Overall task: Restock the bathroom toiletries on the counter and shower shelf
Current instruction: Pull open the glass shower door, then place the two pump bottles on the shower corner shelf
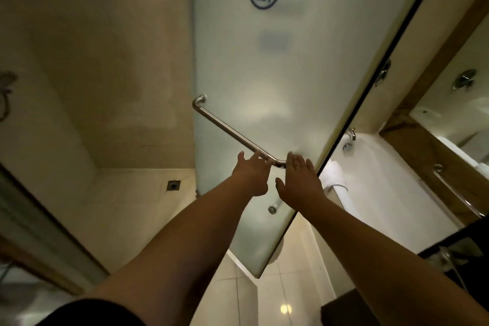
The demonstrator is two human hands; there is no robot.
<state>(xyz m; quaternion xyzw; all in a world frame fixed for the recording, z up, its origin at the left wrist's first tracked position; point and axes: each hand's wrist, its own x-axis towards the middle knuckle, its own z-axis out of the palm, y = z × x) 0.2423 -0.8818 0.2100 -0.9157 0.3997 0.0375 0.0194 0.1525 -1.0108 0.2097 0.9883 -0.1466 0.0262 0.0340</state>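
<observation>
Frosted glass door (pixel 264 82) fills our view, its steel handle (pixel 227 127) slanting down toward our hands. Our left hand (pixel 251 177) lies spread with fingertips on the handle's lower end; our right hand (pixel 299 180) presses flat and open on the glass just beside it, holding nothing.

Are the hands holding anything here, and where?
Nothing is gripped. Left hand rests its fingers on the door handle's lower end; right hand lies flat, open.

I'm seeing the frosted glass door (pixel 264 87) blocking straight ahead, its metal handle (pixel 232 130) crossing at my fingertips. Open gaps are lying left toward the shower floor (pixel 127 206) and right toward the tub (pixel 383 193).
</observation>
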